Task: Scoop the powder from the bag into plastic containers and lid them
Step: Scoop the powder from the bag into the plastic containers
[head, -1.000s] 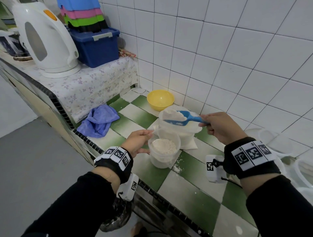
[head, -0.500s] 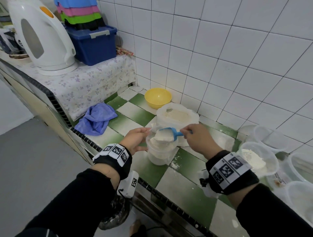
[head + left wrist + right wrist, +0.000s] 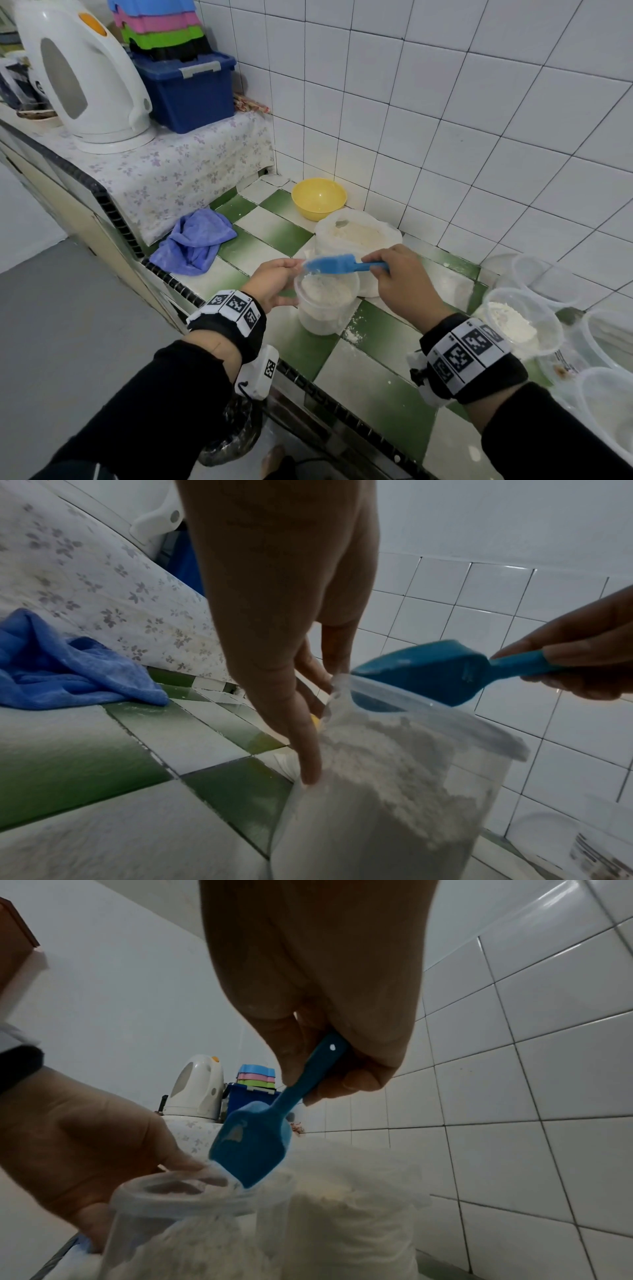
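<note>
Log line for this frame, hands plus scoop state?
left hand: steadies container | right hand: grips blue scoop, tipped over rim | powder bag: open behind

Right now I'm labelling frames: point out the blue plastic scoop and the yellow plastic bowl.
blue plastic scoop (image 3: 330,264): head view, on its scoop head.
yellow plastic bowl (image 3: 319,198): head view, on its inner wall.

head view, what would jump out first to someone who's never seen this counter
The blue scoop, pinched by its handle in the right hand, is tipped over a clear container of white powder at the middle of the green-and-white checked counter. The left hand steadies that container, with the open powder bag just behind it. Next, the yellow bowl in the tiled corner and the big white kettle on the raised ledge at far left.
</note>
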The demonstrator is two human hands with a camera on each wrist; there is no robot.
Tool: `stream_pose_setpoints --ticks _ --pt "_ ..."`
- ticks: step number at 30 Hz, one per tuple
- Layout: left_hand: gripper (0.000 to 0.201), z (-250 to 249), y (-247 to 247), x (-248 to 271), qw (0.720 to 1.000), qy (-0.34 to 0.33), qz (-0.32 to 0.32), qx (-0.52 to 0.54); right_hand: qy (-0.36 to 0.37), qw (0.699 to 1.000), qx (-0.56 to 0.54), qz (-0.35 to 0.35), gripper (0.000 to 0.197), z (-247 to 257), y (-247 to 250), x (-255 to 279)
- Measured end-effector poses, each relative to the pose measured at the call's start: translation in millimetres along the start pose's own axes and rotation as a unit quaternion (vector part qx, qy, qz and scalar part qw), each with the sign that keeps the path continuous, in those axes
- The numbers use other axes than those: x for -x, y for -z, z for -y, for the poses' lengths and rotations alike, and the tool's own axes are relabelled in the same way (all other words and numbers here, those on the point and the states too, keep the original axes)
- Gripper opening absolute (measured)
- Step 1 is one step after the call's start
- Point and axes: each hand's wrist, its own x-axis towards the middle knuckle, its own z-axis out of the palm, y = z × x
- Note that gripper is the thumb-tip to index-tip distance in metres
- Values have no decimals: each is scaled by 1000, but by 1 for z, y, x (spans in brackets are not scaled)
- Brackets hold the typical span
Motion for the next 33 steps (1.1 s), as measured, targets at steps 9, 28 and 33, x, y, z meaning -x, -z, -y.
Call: stream_pose_setpoints --ticks 9,28,33 --pt "13 -1 1 0 1000 5 1 -6 87 990 105 35 23 7 1 -1" --pt "13 -2 -2 1 1000 4 1 -7 91 988 93 83 27 18 21 -5" --pt "13 -2 -1 1 1000 8 -1 -6 98 986 119 68 28 14 9 -1"
